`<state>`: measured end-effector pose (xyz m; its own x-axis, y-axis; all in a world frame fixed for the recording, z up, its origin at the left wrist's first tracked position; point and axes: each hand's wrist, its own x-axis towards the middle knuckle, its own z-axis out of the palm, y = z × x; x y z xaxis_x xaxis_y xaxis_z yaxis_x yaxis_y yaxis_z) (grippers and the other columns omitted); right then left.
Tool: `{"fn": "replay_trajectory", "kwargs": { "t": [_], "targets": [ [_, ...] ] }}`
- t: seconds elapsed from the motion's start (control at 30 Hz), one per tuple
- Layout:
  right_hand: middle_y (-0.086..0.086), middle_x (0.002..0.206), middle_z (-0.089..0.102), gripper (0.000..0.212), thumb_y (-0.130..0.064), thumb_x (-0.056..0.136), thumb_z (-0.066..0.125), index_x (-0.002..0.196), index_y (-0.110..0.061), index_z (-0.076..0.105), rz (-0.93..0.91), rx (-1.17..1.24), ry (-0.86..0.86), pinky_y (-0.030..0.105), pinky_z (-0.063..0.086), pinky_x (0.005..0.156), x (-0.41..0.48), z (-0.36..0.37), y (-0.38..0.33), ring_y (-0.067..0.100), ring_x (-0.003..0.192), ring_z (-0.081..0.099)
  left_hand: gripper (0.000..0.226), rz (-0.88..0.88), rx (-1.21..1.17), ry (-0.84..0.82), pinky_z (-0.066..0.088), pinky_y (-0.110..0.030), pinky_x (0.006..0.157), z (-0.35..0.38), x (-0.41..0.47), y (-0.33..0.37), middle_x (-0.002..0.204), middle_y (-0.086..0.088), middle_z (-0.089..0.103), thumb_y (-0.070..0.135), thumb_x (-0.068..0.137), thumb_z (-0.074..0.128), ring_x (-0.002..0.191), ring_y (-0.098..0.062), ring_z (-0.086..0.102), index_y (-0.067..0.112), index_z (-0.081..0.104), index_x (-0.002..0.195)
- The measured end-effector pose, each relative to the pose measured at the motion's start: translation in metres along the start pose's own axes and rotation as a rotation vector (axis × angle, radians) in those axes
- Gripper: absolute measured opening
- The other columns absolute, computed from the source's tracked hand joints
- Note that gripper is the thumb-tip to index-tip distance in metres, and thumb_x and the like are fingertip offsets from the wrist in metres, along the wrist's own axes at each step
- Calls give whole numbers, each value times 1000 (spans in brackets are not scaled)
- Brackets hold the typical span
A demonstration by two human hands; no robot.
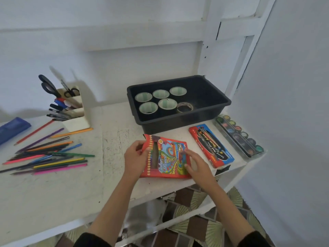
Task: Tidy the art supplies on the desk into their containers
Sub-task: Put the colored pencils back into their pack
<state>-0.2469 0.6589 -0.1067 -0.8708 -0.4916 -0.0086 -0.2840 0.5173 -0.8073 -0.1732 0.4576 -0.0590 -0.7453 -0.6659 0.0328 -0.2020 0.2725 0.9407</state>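
Observation:
A red colour-pencil box with a bright swirly print lies on the white desk near its front edge. My left hand grips the box's left end, thumb on top. My right hand rests on the box's right side with fingers spread and fairly straight. Several loose coloured pencils lie scattered on the left part of the desk.
A black tray holding several tape rolls stands behind the box. A red-and-blue brush box and a paint-pot strip lie at the right edge. A cream organiser with scissors and pens and a blue case sit left.

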Motion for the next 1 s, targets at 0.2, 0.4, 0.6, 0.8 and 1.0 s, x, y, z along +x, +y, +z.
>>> {"fn": "replay_trajectory", "kwargs": {
  "t": [0.2, 0.4, 0.6, 0.8, 1.0],
  "targets": [
    [-12, 149, 27, 65, -32, 89, 61, 145, -26, 28, -131, -27, 116, 25, 24, 106, 9, -7, -36, 3, 135, 24, 17, 139, 119, -26, 42, -12, 73, -46, 0, 22, 98, 6, 58, 6, 90, 60, 90, -8, 55, 20, 56, 98],
    [-17, 100, 59, 31, -29, 88, 62, 117, -31, 50, -152, 200, -239, 11, 52, 67, 12, 29, -101, 0, 88, 64, 22, 219, 133, -101, 53, -19, 75, -87, -9, 13, 104, 0, 61, -2, 87, 61, 102, -17, 58, 20, 59, 91],
    [-10, 94, 65, 7, -22, 93, 56, 99, -22, 53, -154, 401, -245, 15, 55, 64, -1, 94, -144, 2, 79, 67, 48, 346, 338, 290, 39, -34, 98, -137, -26, -15, 120, 5, 55, 23, 78, 63, 109, -4, 42, 19, 59, 125],
    [-6, 99, 62, 30, -7, 92, 56, 113, -21, 41, 19, 615, -311, 27, 59, 63, -3, 149, -178, 10, 81, 68, 50, -36, 541, 501, 36, -49, 102, -201, -58, -82, 134, -10, 47, 28, 87, 63, 124, -28, 42, 18, 50, 134],
    [-11, 97, 59, 39, -6, 93, 53, 121, -26, 34, 112, 653, -367, 21, 56, 55, 0, 199, -203, 9, 80, 67, 52, -451, 819, 413, 8, -60, 112, -281, -63, -134, 156, -2, 15, 31, 98, 44, 144, -25, 12, 28, 27, 147]
  ]
}}
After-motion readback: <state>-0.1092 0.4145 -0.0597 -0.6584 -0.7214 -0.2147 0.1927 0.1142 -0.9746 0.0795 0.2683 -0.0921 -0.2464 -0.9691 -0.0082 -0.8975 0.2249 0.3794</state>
